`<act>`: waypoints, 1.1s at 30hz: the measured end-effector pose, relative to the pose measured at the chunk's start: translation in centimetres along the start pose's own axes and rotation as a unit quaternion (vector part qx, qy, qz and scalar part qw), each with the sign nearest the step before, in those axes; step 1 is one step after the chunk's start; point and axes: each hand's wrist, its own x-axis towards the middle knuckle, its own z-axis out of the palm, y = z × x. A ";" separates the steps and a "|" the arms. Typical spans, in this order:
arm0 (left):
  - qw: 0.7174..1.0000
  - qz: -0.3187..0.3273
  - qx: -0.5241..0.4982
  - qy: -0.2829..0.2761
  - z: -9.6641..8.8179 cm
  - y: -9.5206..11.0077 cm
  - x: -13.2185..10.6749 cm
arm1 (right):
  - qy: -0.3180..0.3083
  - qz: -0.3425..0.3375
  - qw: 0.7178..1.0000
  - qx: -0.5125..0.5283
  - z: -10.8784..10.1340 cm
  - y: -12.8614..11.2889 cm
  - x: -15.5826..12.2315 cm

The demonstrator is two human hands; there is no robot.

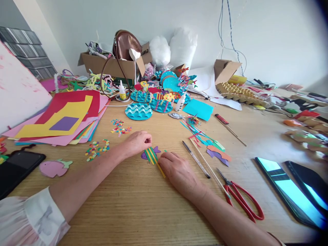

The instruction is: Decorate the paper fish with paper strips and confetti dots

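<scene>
A small purple paper fish (151, 154) with green and yellow stripes lies on the wooden table (143, 205) between my hands. My left hand (137, 141) is curled, its fingertips pinched at the top of the fish's stripes. My right hand (176, 169) rests on the table just right of the fish, fingers bent, pressing on a long yellow strip (161, 169) that runs out from under the fish.
Red-handled scissors (242, 200), a pen (196, 159) and a thin stick lie to the right. Two phones (294, 191) sit at the far right, another at the left edge. Coloured paper sheets (64, 119), paper dots (96, 148), a pink fish (52, 167), blue wave discs (138, 111), glue bottles and boxes crowd the back.
</scene>
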 end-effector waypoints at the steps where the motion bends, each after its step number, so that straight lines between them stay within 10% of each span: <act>1: 1.000 0.000 0.003 0.001 0.0 0.0 0.0 | 0.000 0.000 1.000 -0.001 0.0 0.0 0.0; 33: 0.998 0.015 0.027 0.047 0.2 -0.3 0.2 | 0.022 0.029 0.987 0.154 -1.3 -0.1 -0.4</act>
